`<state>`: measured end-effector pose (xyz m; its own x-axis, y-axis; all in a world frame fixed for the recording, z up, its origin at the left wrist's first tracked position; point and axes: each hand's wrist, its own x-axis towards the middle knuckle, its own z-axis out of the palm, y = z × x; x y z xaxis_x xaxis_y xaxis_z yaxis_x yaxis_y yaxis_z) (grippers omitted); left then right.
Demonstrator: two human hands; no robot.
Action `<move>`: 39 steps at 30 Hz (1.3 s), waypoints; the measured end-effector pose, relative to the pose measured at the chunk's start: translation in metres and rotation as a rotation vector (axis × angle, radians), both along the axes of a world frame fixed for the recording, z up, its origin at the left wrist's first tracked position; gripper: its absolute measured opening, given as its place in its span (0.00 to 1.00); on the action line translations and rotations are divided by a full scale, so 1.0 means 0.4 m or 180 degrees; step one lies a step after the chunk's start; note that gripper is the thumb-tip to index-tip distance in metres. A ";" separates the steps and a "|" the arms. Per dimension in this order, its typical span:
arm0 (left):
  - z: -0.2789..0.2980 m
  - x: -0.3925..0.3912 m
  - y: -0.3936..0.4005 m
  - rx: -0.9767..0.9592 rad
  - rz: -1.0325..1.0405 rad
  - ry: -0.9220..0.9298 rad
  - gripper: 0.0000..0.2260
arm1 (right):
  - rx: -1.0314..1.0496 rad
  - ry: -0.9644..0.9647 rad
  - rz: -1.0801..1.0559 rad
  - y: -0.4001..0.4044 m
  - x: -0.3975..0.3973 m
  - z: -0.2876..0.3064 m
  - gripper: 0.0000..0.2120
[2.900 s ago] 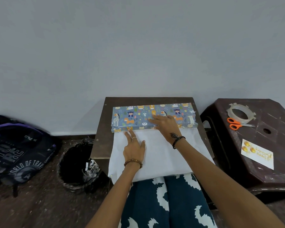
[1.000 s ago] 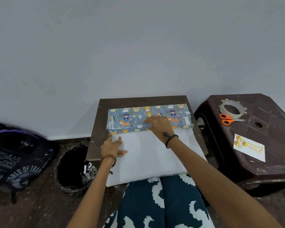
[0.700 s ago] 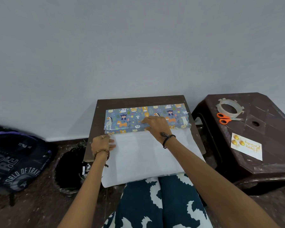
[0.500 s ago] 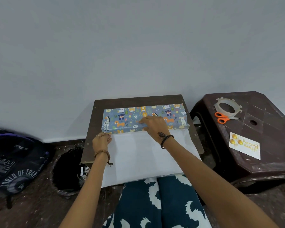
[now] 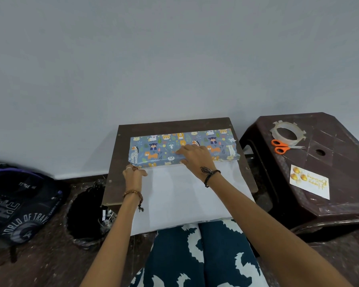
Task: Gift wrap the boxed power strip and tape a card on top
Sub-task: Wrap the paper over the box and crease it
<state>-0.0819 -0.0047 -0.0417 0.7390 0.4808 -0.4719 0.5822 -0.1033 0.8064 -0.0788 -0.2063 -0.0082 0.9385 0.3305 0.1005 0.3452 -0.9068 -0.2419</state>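
Plain grey wall point(image 5: 174, 54); dark speckled floor point(image 5: 50, 262); small brown table point(image 5: 174, 125); dark plastic stool point(image 5: 340, 183) right; black backpack point(image 5: 15, 204) and bin point(image 5: 85, 216) left.

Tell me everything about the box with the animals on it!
The wrapped box is long and flat, covered in glossy blue paper printed with cartoon animals and leaves. It lies flat across the far part of the small brown table. The paper's white underside spreads out toward the person. The right hand presses on its top; the left hand pinches the paper at its near left corner.
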 end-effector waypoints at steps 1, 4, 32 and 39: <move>-0.001 0.001 0.003 -0.0015 -0.0027 0.0015 0.13 | 0.0005 0.0003 -0.0005 0.000 -0.001 -0.001 0.14; -0.006 0.004 0.008 -0.0091 -0.0101 -0.0083 0.15 | 0.0008 0.0012 -0.0030 -0.001 -0.003 -0.005 0.15; -0.066 -0.125 -0.056 0.1517 -0.1403 -0.1294 0.39 | -0.0220 -0.0169 0.0016 0.018 -0.005 -0.023 0.14; -0.047 -0.108 -0.079 0.3070 -0.1850 -0.1399 0.45 | -0.0200 -0.0187 0.0062 0.018 -0.008 -0.009 0.13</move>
<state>-0.1251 -0.0365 -0.0606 0.9691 0.0396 0.2436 -0.0554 -0.9270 0.3709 -0.0818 -0.1991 -0.0119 0.9248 0.3561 0.1337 0.3750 -0.9125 -0.1635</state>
